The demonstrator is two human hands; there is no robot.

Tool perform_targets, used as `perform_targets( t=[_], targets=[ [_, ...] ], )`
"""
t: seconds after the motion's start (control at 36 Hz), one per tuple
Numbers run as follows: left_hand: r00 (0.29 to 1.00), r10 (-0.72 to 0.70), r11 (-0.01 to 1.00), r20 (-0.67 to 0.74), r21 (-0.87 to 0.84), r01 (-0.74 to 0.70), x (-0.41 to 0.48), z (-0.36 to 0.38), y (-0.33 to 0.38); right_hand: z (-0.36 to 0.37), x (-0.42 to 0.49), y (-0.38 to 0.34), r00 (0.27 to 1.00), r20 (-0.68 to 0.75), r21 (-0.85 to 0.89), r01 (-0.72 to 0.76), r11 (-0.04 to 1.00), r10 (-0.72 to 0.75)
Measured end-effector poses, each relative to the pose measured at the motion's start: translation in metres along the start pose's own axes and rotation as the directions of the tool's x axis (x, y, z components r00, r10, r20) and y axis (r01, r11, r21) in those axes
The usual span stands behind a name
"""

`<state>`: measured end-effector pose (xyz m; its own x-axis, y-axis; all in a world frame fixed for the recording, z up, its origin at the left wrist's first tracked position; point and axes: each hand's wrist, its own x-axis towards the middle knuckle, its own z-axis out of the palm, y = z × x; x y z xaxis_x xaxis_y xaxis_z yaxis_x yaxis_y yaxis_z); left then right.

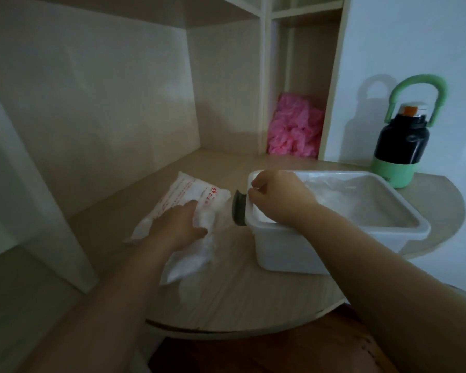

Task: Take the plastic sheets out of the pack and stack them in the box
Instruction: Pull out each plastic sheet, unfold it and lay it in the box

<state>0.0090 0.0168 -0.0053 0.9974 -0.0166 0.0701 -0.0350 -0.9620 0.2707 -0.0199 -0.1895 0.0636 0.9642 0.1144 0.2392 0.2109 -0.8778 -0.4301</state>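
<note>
Pressing the left hand (178, 224) flat on the pack (189, 189), the person curled the right hand (277, 195) at the box (293, 251) corner, sheets (339, 200) just behind its fingers, grip unclear.

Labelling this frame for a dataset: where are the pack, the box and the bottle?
pack (189, 190): head view, on its printed top face.
box (283, 253): head view, on its near outer wall.
bottle (402, 141): head view, on its black body.

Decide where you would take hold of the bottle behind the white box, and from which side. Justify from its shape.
Grip the green loop handle of the bottle, coming from above. The bottle stands upright with the loop arching over its cap. The box sits just in front of its base and a wall behind, so a side approach looks more cramped.
</note>
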Motion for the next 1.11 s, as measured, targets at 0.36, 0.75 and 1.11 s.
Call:
perform_targets(
  t=[0.36,0.75,1.11],
  targets=[
    [0.848,0.026,0.724,-0.529,-0.575,-0.381,-0.007,-0.037,0.016,-0.001,0.006,-0.007,0.990,-0.121,0.286,0.111,0.952,-0.079],
    [0.518,0.666,0.685,-0.537,0.166,-0.709,-0.010,-0.071,0.053,-0.054,0.015,-0.006,0.965,0.262,0.687,-0.201,0.698,0.019],
    [0.990,0.087,0.403,-0.108,-0.905,-0.134,-0.014,-0.060,0.075,-0.072,0.015,0.007,0.993,0.114,0.856,-0.094,0.509,-0.008]
  ],
)
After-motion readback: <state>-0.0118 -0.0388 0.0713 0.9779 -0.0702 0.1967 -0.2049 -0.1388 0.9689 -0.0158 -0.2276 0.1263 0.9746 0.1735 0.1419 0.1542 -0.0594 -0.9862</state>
